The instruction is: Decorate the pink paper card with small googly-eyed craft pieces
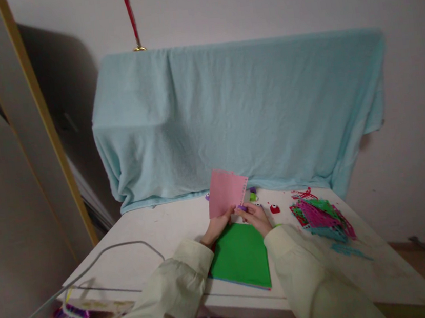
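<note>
Raised above the table is a sheet of pink paper [224, 192], with a row of small holes along its right edge. My left hand [220, 225] pinches its lower edge. In my right hand [256, 217] is a small purple paper punch [242, 208], set at the paper's lower right corner; its jaws are too small to make out. Beneath my hands lies a stack of coloured paper with a green sheet [241, 253] on top. A small red punch-like piece with eye shapes [275, 208] sits just beyond my right hand.
Perforated paper scraps [320, 218] in pink, green, red and blue are heaped at the right of the white table [388, 266]. A light blue cloth [245, 113] hangs behind it. A grey cable [122, 244] loops over the left side.
</note>
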Demonstrator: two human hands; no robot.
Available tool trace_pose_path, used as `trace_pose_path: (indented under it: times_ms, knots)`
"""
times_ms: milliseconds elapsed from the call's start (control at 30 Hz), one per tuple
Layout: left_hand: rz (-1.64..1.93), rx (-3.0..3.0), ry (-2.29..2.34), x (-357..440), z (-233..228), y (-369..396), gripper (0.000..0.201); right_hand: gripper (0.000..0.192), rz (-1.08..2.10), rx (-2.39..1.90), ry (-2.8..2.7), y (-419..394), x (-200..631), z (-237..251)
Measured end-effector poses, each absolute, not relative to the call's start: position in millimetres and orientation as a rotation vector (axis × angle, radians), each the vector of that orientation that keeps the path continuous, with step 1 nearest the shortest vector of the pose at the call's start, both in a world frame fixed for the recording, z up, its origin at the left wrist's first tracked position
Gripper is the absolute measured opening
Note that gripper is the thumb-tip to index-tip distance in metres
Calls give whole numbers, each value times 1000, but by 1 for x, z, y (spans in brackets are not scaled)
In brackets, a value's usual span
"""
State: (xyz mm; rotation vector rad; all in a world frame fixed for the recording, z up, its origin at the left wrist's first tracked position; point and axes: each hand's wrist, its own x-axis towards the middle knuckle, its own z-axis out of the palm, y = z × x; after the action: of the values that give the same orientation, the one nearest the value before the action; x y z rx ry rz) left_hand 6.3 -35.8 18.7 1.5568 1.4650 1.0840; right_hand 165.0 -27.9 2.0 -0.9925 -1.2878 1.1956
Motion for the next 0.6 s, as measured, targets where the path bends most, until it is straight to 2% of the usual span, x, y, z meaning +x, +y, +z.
trace_pose_path:
  times_ms: [300, 467, 600]
  knots:
    - [1139, 1486, 1372, -2, 13, -27, 55, 40, 1179, -918, -1065, -26, 176, 9]
    - [1139, 1481, 1354, -2, 10, -26, 55, 51, 1242, -903, -893, -21, 184, 10]
    - [1129, 1453, 1356, -2, 10, -25, 54, 49, 1052, -994, -989, -21, 183, 6]
